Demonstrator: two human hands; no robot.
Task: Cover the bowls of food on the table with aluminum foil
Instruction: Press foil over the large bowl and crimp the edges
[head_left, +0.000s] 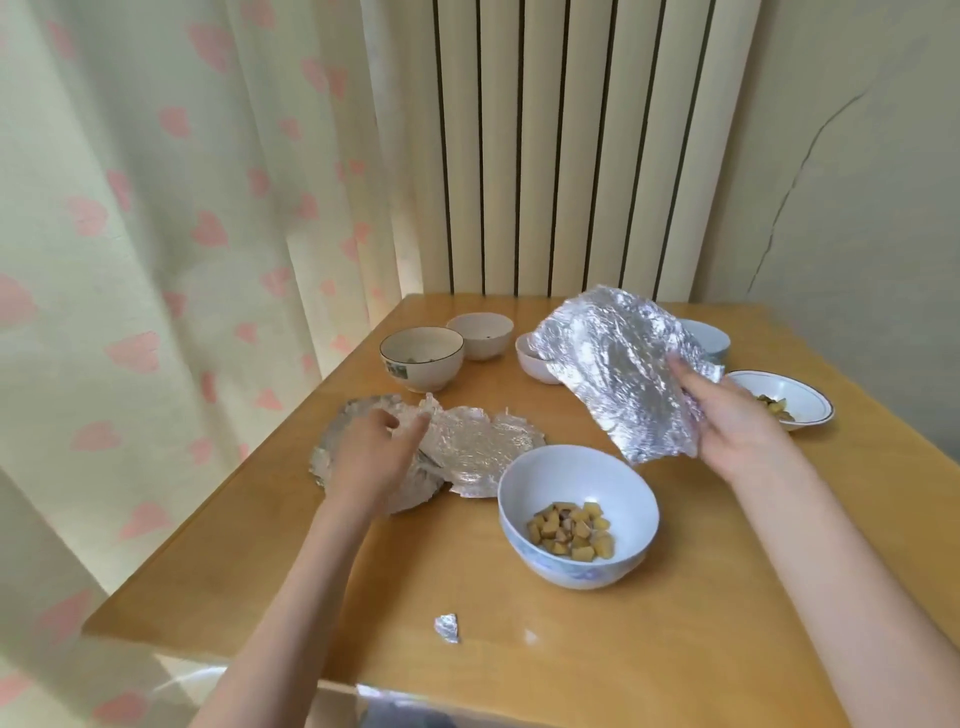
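Right hand (727, 415) grips crumpled foil sheet (618, 364); left hand (379, 441), fingers relaxed, rests on flat foil (467, 452). Centre sheet over near bowl (578, 519), then crimp around rim.

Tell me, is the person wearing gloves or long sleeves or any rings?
No gloves. Both the left hand and the right hand are bare, and both forearms are uncovered as far as the picture shows, so no sleeves are in view. I see no rings, watch or bracelet on either one.

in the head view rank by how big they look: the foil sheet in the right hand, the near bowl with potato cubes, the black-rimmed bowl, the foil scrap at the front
1. foil sheet
2. near bowl, close to the sheet in apparent size and nearer the camera, so this order is unsure
3. black-rimmed bowl
4. foil scrap
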